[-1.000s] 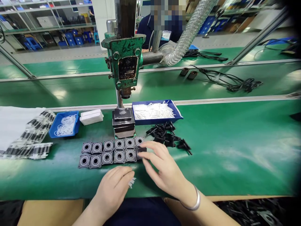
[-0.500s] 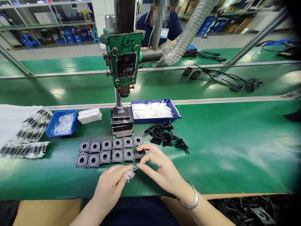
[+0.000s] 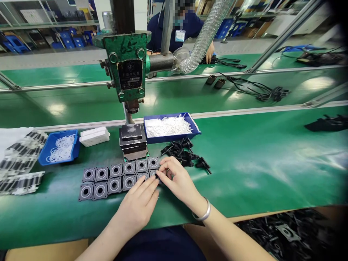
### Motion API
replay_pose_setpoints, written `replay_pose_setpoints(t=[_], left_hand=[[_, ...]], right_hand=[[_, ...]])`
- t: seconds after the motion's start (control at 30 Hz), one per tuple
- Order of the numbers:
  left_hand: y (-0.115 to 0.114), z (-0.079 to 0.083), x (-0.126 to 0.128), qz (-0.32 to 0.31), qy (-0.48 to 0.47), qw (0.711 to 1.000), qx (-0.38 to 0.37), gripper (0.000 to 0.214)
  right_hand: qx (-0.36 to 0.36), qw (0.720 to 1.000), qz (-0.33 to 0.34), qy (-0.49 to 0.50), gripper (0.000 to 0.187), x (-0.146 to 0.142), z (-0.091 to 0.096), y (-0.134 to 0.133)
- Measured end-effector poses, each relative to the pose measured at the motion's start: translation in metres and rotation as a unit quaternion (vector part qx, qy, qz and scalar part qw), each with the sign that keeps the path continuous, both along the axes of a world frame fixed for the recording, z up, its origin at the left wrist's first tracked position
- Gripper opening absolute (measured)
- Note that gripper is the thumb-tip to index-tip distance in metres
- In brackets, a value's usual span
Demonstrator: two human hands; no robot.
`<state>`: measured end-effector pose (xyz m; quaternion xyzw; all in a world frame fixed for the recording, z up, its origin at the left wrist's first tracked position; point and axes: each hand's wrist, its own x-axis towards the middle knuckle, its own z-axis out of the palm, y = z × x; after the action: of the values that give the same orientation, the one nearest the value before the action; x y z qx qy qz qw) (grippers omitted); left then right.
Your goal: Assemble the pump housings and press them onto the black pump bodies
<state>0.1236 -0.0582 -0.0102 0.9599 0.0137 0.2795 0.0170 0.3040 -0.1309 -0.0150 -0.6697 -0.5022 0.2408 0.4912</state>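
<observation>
Square black plates (image 3: 114, 185) with round holes and white rings lie in two rows on the green bench. My left hand (image 3: 137, 206) is palm down, its straight fingers reaching over the near row's right end. Its palm is hidden; a tiny pale bit, seemingly of the white rings held earlier, shows beside it. My right hand (image 3: 178, 181) has curled fingers, with thumb and fingertips at the near row's last plate (image 3: 154, 173). Whatever lies between those fingertips is hidden. Both hands' fingertips nearly meet there.
A green press (image 3: 126, 69) stands over a black block (image 3: 133, 137) behind the plates. Around it are a blue bin (image 3: 74, 150) of white rings, a white box (image 3: 94, 137), a blue tray (image 3: 174, 139) of white sticks and black parts (image 3: 187, 158). A co-worker (image 3: 174, 30) sits opposite.
My left hand has turned palm down and moved forward onto the plates, hiding the bunch of white rings. My right fingertips left that bunch for the last plate. The view shifted slightly.
</observation>
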Motion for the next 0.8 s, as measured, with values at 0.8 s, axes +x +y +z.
replay_pose_setpoints(t=[0.8], left_hand=[[0.028, 0.046, -0.051, 0.146, -0.028, 0.975, -0.166, 0.025]], right_hand=[[0.025, 0.997, 0.014, -0.066, 0.050, 0.022, 0.013, -0.002]])
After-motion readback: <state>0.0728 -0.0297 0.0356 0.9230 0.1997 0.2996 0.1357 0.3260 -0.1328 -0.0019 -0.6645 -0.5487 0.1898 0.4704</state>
